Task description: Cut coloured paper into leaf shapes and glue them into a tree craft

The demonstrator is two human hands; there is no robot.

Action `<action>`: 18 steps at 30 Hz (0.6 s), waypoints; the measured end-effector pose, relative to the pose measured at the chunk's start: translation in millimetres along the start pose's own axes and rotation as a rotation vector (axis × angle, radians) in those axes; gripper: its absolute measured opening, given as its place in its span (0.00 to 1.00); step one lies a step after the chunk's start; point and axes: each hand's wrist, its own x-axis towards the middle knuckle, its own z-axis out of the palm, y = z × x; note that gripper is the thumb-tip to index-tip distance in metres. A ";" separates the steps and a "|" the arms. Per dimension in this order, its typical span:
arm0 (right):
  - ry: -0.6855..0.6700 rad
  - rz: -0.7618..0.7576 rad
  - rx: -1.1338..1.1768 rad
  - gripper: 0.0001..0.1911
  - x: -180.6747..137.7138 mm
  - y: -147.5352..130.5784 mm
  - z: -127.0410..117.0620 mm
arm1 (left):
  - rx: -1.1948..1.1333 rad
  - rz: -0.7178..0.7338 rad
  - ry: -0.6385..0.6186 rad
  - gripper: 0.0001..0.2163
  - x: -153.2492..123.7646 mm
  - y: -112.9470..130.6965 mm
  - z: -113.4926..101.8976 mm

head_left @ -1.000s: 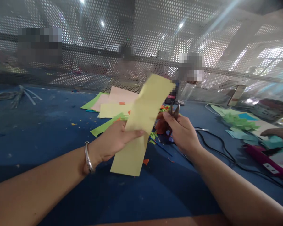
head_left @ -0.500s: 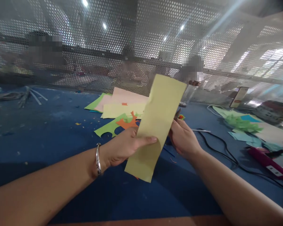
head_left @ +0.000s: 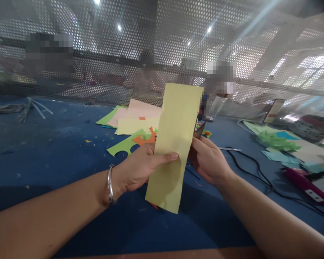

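Observation:
My left hand [head_left: 144, 163] grips a long strip of pale yellow paper [head_left: 178, 118], its thumb flat on the front and the other fingers hidden behind. The strip stands nearly upright in front of me, above the table. In my right hand [head_left: 210, 158] is a pair of scissors [head_left: 200, 130]; parted dark blades poke up beside the strip's right edge, while the handles are hidden in the fingers. Whether the blades touch the paper I cannot tell. Behind my left hand lie an orange paper offcut [head_left: 144, 138] and a green paper offcut with round cutouts [head_left: 122, 145].
Pink, yellow and green sheets [head_left: 140, 109] lie at the back of the blue table [head_left: 56, 151]. To the right are a black cable [head_left: 255, 172], a magenta power strip [head_left: 307, 187] and green paper pieces [head_left: 278, 142]. A perforated metal screen [head_left: 102, 57] stands behind, with people beyond it.
The yellow strip has turned more upright, its top swinging left and its lower end shifting slightly right. More of the scissor blades now shows beside it. Both hands keep their grip.

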 end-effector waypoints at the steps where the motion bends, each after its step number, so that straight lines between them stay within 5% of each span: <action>1: 0.030 -0.014 0.017 0.18 0.3 -1.0 -0.6 | 0.010 0.005 0.018 0.13 0.1 0.6 -0.1; 6: 0.074 -0.020 0.094 0.18 2.5 0.4 -9.2 | 0.040 0.040 0.224 0.11 0.7 10.6 -1.8; 9: 0.003 -0.015 -0.079 0.19 1.4 2.7 -9.3 | 0.017 0.085 0.310 0.12 2.1 15.3 -5.3; 13: -0.127 -0.109 -0.369 0.16 -2.2 2.0 -3.6 | -0.006 0.158 0.264 0.13 2.6 15.6 -7.8; 18: -0.112 -0.130 -0.414 0.15 -3.6 0.8 -4.5 | -0.014 0.138 0.235 0.13 2.7 13.8 -5.7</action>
